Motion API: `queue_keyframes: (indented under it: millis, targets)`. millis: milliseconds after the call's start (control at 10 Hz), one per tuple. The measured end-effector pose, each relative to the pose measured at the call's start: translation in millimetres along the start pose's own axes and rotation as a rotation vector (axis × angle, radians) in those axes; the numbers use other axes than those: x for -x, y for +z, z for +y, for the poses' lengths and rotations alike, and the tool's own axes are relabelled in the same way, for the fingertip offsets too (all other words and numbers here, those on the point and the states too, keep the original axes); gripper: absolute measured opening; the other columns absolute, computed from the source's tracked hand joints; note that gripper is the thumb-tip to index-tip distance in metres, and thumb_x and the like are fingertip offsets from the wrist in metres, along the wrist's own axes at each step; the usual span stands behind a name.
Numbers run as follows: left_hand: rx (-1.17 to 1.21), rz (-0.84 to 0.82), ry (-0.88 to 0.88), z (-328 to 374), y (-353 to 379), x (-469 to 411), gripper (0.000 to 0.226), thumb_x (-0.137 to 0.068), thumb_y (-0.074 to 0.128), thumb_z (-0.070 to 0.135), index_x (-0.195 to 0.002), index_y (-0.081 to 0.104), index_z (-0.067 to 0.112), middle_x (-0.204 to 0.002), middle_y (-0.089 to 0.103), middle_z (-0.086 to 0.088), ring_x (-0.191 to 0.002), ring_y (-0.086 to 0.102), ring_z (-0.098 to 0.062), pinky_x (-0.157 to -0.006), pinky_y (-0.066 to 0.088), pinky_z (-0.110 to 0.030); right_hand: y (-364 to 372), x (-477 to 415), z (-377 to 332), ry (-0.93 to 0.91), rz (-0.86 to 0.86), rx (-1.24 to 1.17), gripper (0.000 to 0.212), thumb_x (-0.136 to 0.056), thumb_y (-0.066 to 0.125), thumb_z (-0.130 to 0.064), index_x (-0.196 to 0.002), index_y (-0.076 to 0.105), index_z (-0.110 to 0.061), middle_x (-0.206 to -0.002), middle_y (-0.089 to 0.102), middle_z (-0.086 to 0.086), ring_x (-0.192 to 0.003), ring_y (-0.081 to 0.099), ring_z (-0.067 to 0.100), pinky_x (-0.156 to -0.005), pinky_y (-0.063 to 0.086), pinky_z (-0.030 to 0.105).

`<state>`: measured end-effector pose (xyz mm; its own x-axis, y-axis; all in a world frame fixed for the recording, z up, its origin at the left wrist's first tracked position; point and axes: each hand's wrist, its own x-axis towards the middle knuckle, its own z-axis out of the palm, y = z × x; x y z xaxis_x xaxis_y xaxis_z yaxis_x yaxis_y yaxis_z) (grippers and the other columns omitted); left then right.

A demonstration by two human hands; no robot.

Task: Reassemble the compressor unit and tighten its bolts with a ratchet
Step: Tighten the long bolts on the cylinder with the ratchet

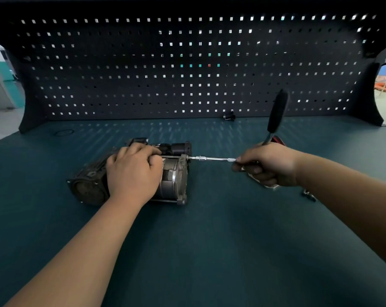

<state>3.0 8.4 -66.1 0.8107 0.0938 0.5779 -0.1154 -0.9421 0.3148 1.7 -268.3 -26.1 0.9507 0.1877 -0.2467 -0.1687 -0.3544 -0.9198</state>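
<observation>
Teal mat (209, 240) covers the bench in the head view, with a dark pegboard (187, 63) standing behind it. The compressor (172, 178) lies on its side left of centre on the mat. The left hand (133, 171) sits on top of it with fingers curled over the far edge, gripping the body. The right hand (268, 165) is wrapped round the head end of the ratchet (277, 115), whose black handle sticks up toward the pegboard. A shiny extension (212, 159) runs level from that hand to the upper corner of the compressor's end plate (183, 173).

There's a mark on the compressor's dark end, too blurry to read. A small black part (229, 116) sits at the foot of the pegboard. Another small bit (308, 195) lies just beside the right forearm, and something red (279, 140) peeks out behind the right hand.
</observation>
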Motion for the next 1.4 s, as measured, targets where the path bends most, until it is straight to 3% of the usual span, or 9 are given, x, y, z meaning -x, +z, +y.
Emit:
queue_keyframes:
  millis: [200, 400, 600, 800, 900, 1000, 1100, 1300, 1400]
  targets:
    - [0.007, 0.007, 0.006, -1.0, 0.2, 1.6, 0.05, -0.078, 0.025, 0.035, -0.106, 0.066, 0.032, -0.119, 0.06, 0.006, -0.111, 0.048, -0.019, -0.097, 0.029, -0.04, -13.5, 5.1, 7.5, -1.087, 0.462, 1.459, 0.01, -0.082, 0.067, -0.018, -0.091, 0.072, -0.015, -0.071, 0.065, 0.0, -0.057, 0.061, 0.027, -0.048, 0.049, 0.032]
    - [0.011, 0.004, -0.01, -0.3, 2.3, 0.9, 0.051, -0.078, 0.024, 0.035, -0.105, 0.067, 0.033, -0.118, 0.06, 0.006, -0.11, 0.049, -0.018, -0.097, 0.027, -0.038, 6.5, 2.3, 0.9, -0.005, 0.074, 0.038, 0.023, -0.089, 0.055, -0.023, -0.073, 0.068, -0.013, -0.047, 0.038, -0.003, -0.035, 0.027, 0.012, -0.036, 0.022, 0.018]
    - [0.018, 0.026, -0.002, -1.0, 2.3, 1.8, 0.05, -0.078, 0.026, 0.035, -0.104, 0.068, 0.032, -0.118, 0.061, 0.006, -0.109, 0.051, -0.018, -0.097, 0.028, -0.038, -7.9, 7.9, 11.5, -1.031, 0.446, 1.479, 0.009, -0.084, 0.064, -0.019, -0.087, 0.07, -0.014, -0.068, 0.062, 0.002, -0.055, 0.061, 0.028, -0.047, 0.048, 0.033]
    - [0.021, 0.018, 0.01, -1.1, 4.7, 2.0, 0.036, -0.088, 0.038, 0.026, -0.107, 0.068, 0.03, -0.118, 0.061, 0.005, -0.108, 0.052, -0.018, -0.099, 0.027, -0.038, 4.4, 5.0, -0.1, -0.148, 0.056, 0.231, 0.021, -0.088, 0.059, -0.024, -0.075, 0.07, -0.011, -0.048, 0.043, -0.003, -0.038, 0.034, 0.015, -0.039, 0.029, 0.021]
    - [0.026, 0.018, 0.006, -0.8, 3.1, 2.7, 0.047, -0.082, 0.028, 0.032, -0.107, 0.068, 0.03, -0.119, 0.061, 0.006, -0.108, 0.051, -0.017, -0.099, 0.026, -0.037, -5.2, 8.0, 0.7, -0.723, 0.335, 1.214, 0.018, -0.087, 0.058, -0.031, -0.082, 0.069, -0.018, -0.066, 0.064, -0.002, -0.057, 0.06, 0.025, -0.051, 0.047, 0.029]
    - [0.027, 0.023, 0.011, -0.6, 3.0, 3.2, 0.047, -0.082, 0.028, 0.032, -0.106, 0.069, 0.03, -0.119, 0.062, 0.006, -0.108, 0.052, -0.017, -0.099, 0.026, -0.038, -9.8, 8.9, -4.5, -0.756, 0.287, 1.333, 0.011, -0.086, 0.063, -0.031, -0.09, 0.07, -0.022, -0.072, 0.067, -0.006, -0.065, 0.064, 0.022, -0.053, 0.047, 0.025]
    - [0.022, 0.02, 0.0, -1.2, 3.6, 2.7, 0.046, -0.082, 0.029, 0.032, -0.105, 0.069, 0.031, -0.12, 0.061, 0.008, -0.109, 0.051, -0.016, -0.1, 0.026, -0.037, 3.7, 5.8, -1.1, -0.244, 0.049, 0.459, 0.025, -0.09, 0.059, -0.034, -0.078, 0.068, -0.014, -0.047, 0.045, -0.005, -0.038, 0.039, 0.013, -0.037, 0.032, 0.022]
    - [0.03, 0.034, 0.001, 0.4, 2.2, 4.4, 0.05, -0.079, 0.026, 0.033, -0.105, 0.069, 0.03, -0.118, 0.061, 0.006, -0.108, 0.052, -0.017, -0.1, 0.026, -0.037, -5.0, 10.2, 9.6, -0.892, 0.383, 1.43, 0.019, -0.084, 0.066, -0.039, -0.087, 0.069, -0.021, -0.067, 0.063, -0.002, -0.057, 0.061, 0.027, -0.055, 0.052, 0.035]
    - [0.024, 0.028, 0.003, 0.0, 2.1, 3.9, 0.051, -0.079, 0.026, 0.033, -0.105, 0.069, 0.03, -0.118, 0.061, 0.006, -0.108, 0.052, -0.018, -0.1, 0.026, -0.037, 3.9, 11.1, 8.7, -0.551, 0.162, 0.739, 0.019, -0.09, 0.062, -0.029, -0.071, 0.067, -0.026, -0.05, 0.049, -0.008, -0.043, 0.044, 0.012, -0.043, 0.04, 0.024]
